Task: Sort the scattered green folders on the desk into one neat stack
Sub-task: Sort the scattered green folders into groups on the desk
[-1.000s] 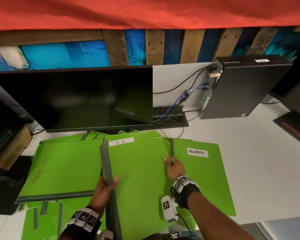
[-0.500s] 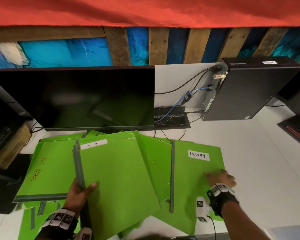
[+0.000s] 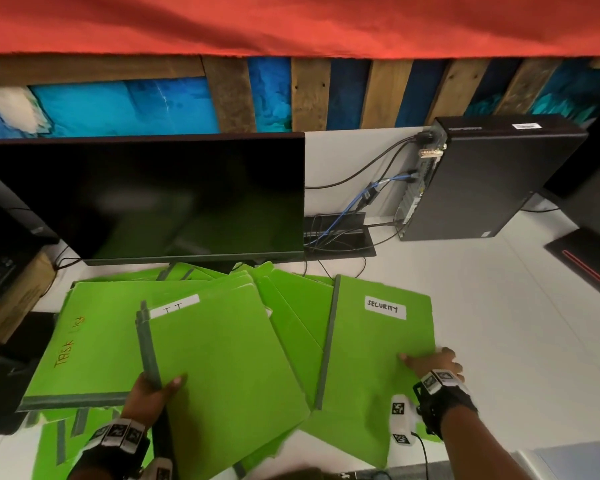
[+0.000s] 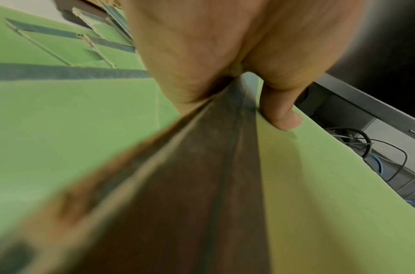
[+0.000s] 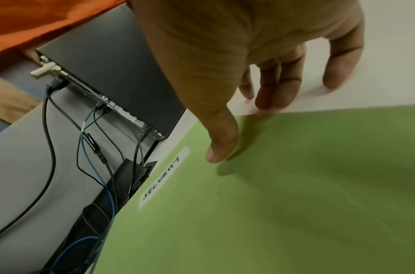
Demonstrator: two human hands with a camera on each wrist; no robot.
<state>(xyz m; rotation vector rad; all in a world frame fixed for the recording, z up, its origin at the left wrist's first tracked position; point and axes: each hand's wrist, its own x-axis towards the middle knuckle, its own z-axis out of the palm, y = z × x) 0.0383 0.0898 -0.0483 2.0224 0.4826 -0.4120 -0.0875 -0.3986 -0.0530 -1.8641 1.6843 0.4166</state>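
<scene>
Several green folders lie fanned out on the white desk (image 3: 499, 323) in front of the monitor. My left hand (image 3: 153, 393) grips the grey spine of a small bundle of folders (image 3: 222, 368) whose top one is labelled "I T"; in the left wrist view the thumb (image 4: 281, 118) lies on the cover (image 4: 342, 204) and the other fingers are underneath. My right hand (image 3: 433, 363) sits at the right edge of the "SECURITY" folder (image 3: 371, 358), thumb (image 5: 221, 148) over the cover (image 5: 295, 185) and fingers (image 5: 279, 89) down on the desk just past the edge. Another folder (image 3: 94, 341) marked "TASK" lies at the left.
A black monitor (image 3: 160, 199) stands right behind the folders. A black computer case (image 3: 492, 181) with cables (image 3: 361, 199) stands at the back right. A dark object (image 3: 589, 258) lies at the right edge. More green folders (image 3: 66, 441) lie at the near left.
My left hand carried the "I T" bundle leftward and turned it. My right hand left that bundle and moved right to the edge of the "SECURITY" folder.
</scene>
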